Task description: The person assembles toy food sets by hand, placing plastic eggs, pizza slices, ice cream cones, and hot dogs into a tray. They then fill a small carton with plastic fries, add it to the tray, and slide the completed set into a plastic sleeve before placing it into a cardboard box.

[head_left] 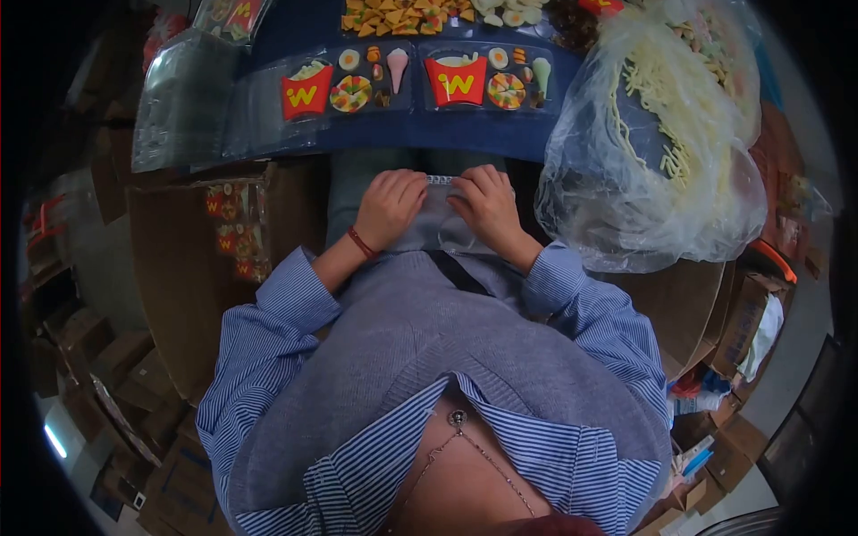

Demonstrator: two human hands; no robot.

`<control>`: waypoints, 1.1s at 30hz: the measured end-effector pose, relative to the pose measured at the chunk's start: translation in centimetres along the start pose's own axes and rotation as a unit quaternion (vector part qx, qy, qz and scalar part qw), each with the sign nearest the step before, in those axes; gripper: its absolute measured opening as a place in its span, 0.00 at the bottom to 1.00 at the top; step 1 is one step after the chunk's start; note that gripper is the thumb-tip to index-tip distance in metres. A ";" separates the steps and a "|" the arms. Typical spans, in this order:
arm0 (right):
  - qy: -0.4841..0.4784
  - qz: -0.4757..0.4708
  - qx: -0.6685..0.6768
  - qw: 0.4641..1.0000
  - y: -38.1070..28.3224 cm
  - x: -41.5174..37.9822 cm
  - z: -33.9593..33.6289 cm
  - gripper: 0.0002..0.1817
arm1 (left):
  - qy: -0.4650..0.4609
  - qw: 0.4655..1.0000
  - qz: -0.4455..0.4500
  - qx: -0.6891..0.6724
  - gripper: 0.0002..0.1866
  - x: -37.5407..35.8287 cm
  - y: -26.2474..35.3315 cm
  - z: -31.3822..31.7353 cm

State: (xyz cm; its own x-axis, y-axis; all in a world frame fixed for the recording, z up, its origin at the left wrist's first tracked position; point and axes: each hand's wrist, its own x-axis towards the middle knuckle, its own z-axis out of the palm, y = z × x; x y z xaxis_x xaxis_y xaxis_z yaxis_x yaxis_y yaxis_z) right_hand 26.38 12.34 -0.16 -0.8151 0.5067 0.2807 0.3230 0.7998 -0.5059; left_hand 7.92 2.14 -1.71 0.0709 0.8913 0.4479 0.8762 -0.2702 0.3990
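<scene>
My left hand [391, 207] and my right hand [487, 207] are at my lap, below the front edge of the blue table [357, 132]. Between them they hold a clear plastic bag [435, 210] with a patterned strip along its top edge. The fingers of both hands are curled on that edge, one hand at each end. On the table beyond, two clear trays hold small toy foods: red cartons with a yellow W [305, 96] [456, 82], round pizzas [350, 93] [507, 91], egg pieces and cones.
A big clear bag [599, 196] of pale noodle-like pieces hangs over the table's right edge. Stacked clear trays [179, 103] lie at the left. Yellow chip pieces [402, 16] are piled at the back. An open cardboard box [170, 268] with packed sets stands at the left.
</scene>
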 end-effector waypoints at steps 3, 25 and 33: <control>0.023 -0.021 -0.002 1.000 0.2 -0.4 0.2 0.14 | -0.005 1.000 -0.006 -0.002 0.11 0.1 0.4 -0.1; 0.198 0.053 -0.116 0.972 11.4 4.8 -6.2 0.08 | -0.181 0.977 -0.112 -0.008 0.18 3.6 2.1 -1.3; 0.076 -0.023 -0.061 0.995 3.5 2.0 -6.0 0.21 | -0.195 0.972 -0.128 -0.034 0.15 3.5 2.4 -1.8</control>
State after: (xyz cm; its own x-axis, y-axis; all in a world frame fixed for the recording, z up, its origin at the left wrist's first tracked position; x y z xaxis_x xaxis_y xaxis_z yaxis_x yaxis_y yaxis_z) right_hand 28.74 18.13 3.53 -0.7511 0.5036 0.4270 0.3500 0.8520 -0.3893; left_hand 9.35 3.95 2.27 0.0415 0.9991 -0.0045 0.8563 -0.0332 0.5154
